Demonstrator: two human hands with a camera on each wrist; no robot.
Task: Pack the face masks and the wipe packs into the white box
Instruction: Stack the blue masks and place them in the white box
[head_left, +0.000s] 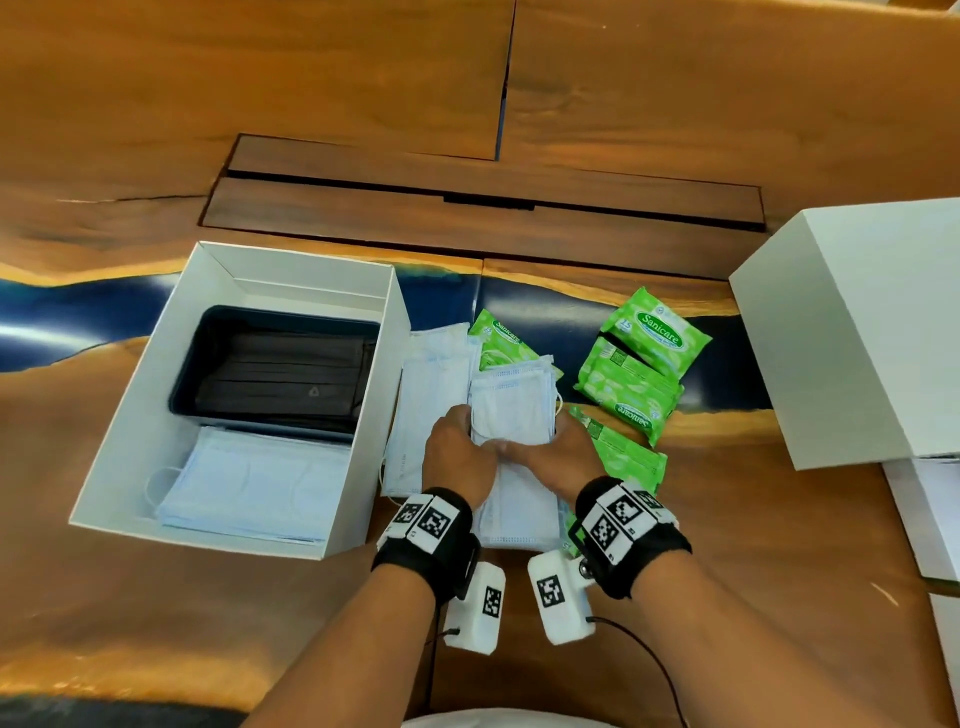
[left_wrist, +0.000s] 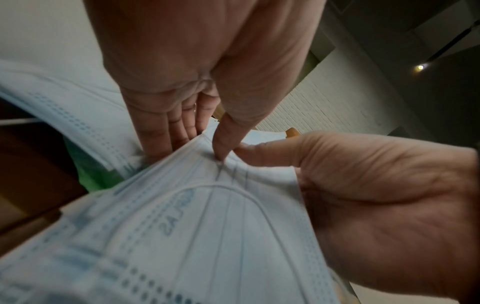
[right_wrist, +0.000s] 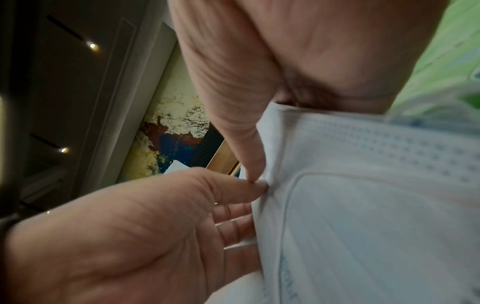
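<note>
Both hands, left hand (head_left: 457, 457) and right hand (head_left: 558, 457), grip a stack of face masks (head_left: 514, 410) between them, just right of the white box (head_left: 130, 457), wipe packs (head_left: 644, 374) farther right.

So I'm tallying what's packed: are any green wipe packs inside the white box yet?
No: the white box holds only masks, and the green wipe packs lie on the table.

Wipe packs on my worktop (head_left: 727, 519): four green (head_left: 655, 331), (head_left: 626, 391), (head_left: 621, 452), (head_left: 501, 340) | white boxes: one open (head_left: 130, 426), one closed (head_left: 862, 332) | black tray inside: one (head_left: 192, 358) | mask stacks: one in box (head_left: 254, 483), several outside, count unclear | my hands: two (head_left: 457, 457), (head_left: 563, 457)
</note>
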